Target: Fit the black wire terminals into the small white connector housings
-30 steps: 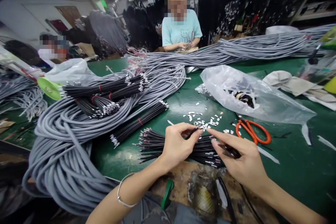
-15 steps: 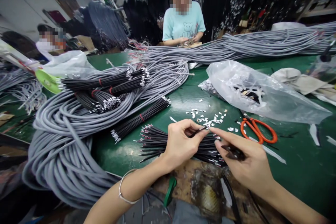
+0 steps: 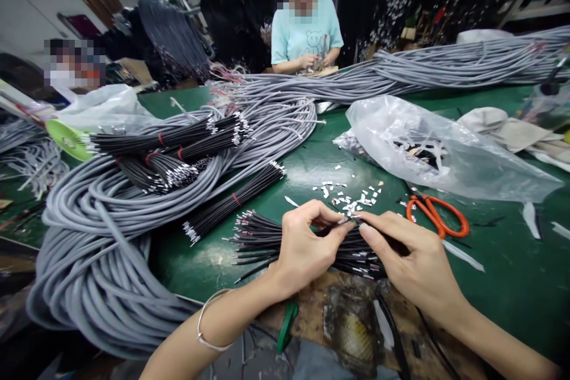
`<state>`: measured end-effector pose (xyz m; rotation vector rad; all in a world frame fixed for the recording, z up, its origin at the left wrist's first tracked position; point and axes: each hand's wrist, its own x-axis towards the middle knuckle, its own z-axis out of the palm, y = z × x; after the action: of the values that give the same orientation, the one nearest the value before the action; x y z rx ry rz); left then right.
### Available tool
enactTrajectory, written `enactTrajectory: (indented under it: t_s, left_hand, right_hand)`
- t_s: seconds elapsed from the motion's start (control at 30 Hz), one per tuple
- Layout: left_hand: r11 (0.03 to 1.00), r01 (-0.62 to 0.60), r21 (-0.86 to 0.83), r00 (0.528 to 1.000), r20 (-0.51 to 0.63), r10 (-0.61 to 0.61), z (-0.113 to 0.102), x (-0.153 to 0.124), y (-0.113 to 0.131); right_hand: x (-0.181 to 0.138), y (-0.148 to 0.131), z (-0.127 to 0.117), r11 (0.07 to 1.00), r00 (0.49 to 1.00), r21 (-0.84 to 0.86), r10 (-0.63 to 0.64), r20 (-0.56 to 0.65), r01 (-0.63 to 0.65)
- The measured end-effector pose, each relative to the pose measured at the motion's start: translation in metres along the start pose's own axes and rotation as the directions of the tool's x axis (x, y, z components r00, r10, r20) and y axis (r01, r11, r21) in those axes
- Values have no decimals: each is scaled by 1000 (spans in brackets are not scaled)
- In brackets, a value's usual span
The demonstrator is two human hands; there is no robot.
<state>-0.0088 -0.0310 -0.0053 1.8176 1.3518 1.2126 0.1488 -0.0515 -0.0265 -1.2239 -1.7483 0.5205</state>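
My left hand pinches a short black cable between thumb and forefinger. Thumb and forefinger of my right hand close on the tip of that cable, just right of the left fingertips. A dark shape lies in the shade under the right fingers; its kind is hard to make out. Below both hands spreads a loose pile of black cables with stripped, red and white ends. Small white label-like pieces lie scattered just beyond the fingertips.
Orange-handled scissors lie to the right, before a clear plastic bag. A tied black bundle and thick grey cable coils fill the left. Across the green table, a person in a light blue shirt handles small parts.
My right fingertips have come together at the cable's end, with the forefinger bent lower. The dark thing in the right palm now shows less. The view has shifted slightly.
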Motion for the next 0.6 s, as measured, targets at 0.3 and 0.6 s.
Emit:
enactTrajectory:
  t_s: [0.3, 0.6]
  left_hand:
    - [997, 72, -29, 996, 52, -70, -3, 3, 4]
    - [982, 165, -86, 925, 358, -125, -13, 10, 6]
  right_hand:
    - [1, -3, -2, 1000, 1000, -7, 11, -19, -11]
    - [5, 1, -9, 997, 997, 38, 66, -34, -65]
